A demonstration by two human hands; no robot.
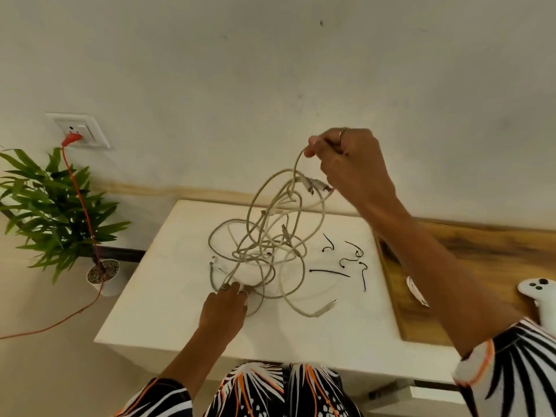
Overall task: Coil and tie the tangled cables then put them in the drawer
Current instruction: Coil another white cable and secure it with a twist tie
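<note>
A tangle of white cables [264, 236] hangs partly lifted above the white table top [168, 284]. My right hand [349, 161] is raised over the table and pinches a loop of the tangle, with two plug ends dangling just below it. My left hand [224, 305] is down on the table and grips cable strands at the tangle's near edge. Several black cable ties [343, 263] lie loose on the table to the right of the tangle. No drawer shows in this view.
A wooden surface [481, 266] adjoins the table on the right, with a white game controller [538, 293] at its near edge. A potted plant [60, 212] stands on the floor at left. An orange cord [78, 188] runs from a wall socket [79, 130] down past it.
</note>
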